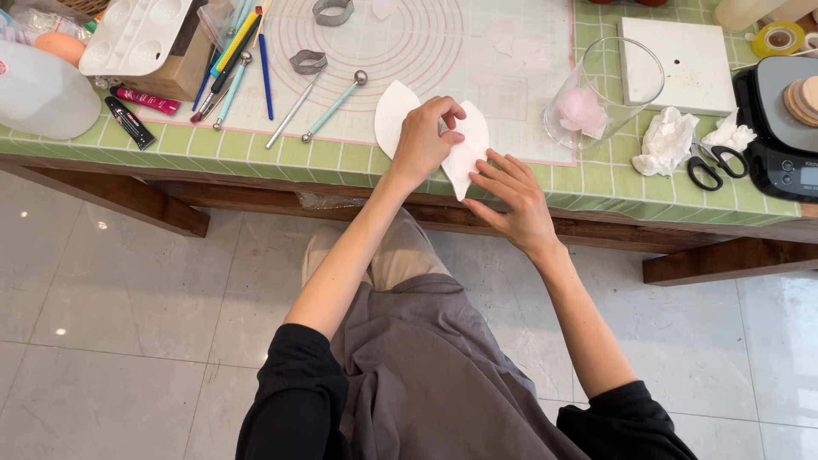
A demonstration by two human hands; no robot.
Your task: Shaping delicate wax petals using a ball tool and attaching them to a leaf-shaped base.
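White petal sheet (467, 158) between both hands

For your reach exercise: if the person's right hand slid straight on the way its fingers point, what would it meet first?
Probably the white leaf-shaped sheet, which the right hand fingertips already touch; beyond it lies the left hand.

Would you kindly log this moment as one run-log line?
left hand: pinching white petal-shaped sheet | right hand: fingertips on sheet's edge | glass: tipped, right
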